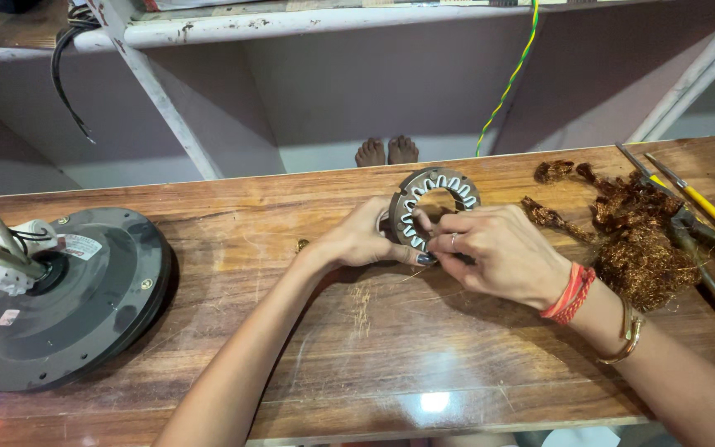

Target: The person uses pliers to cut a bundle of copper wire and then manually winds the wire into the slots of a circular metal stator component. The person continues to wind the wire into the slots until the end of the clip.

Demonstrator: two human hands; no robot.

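Holding the ring-shaped stator core [434, 204] tilted above the wooden bench [357, 348]: left hand [363, 238] and right hand [498, 252] fingers clamped on its lower rim. Risk: grip slips, white slot liners dislodge.

Wooden bench [391, 364]: round motor housing [64, 298], copper wire tangle [635, 240], hand tools [697, 215].

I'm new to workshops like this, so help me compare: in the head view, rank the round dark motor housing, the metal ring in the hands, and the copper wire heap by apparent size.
1. Round dark motor housing, clearly largest.
2. Copper wire heap.
3. Metal ring, partly hidden by the left hand and right hand.
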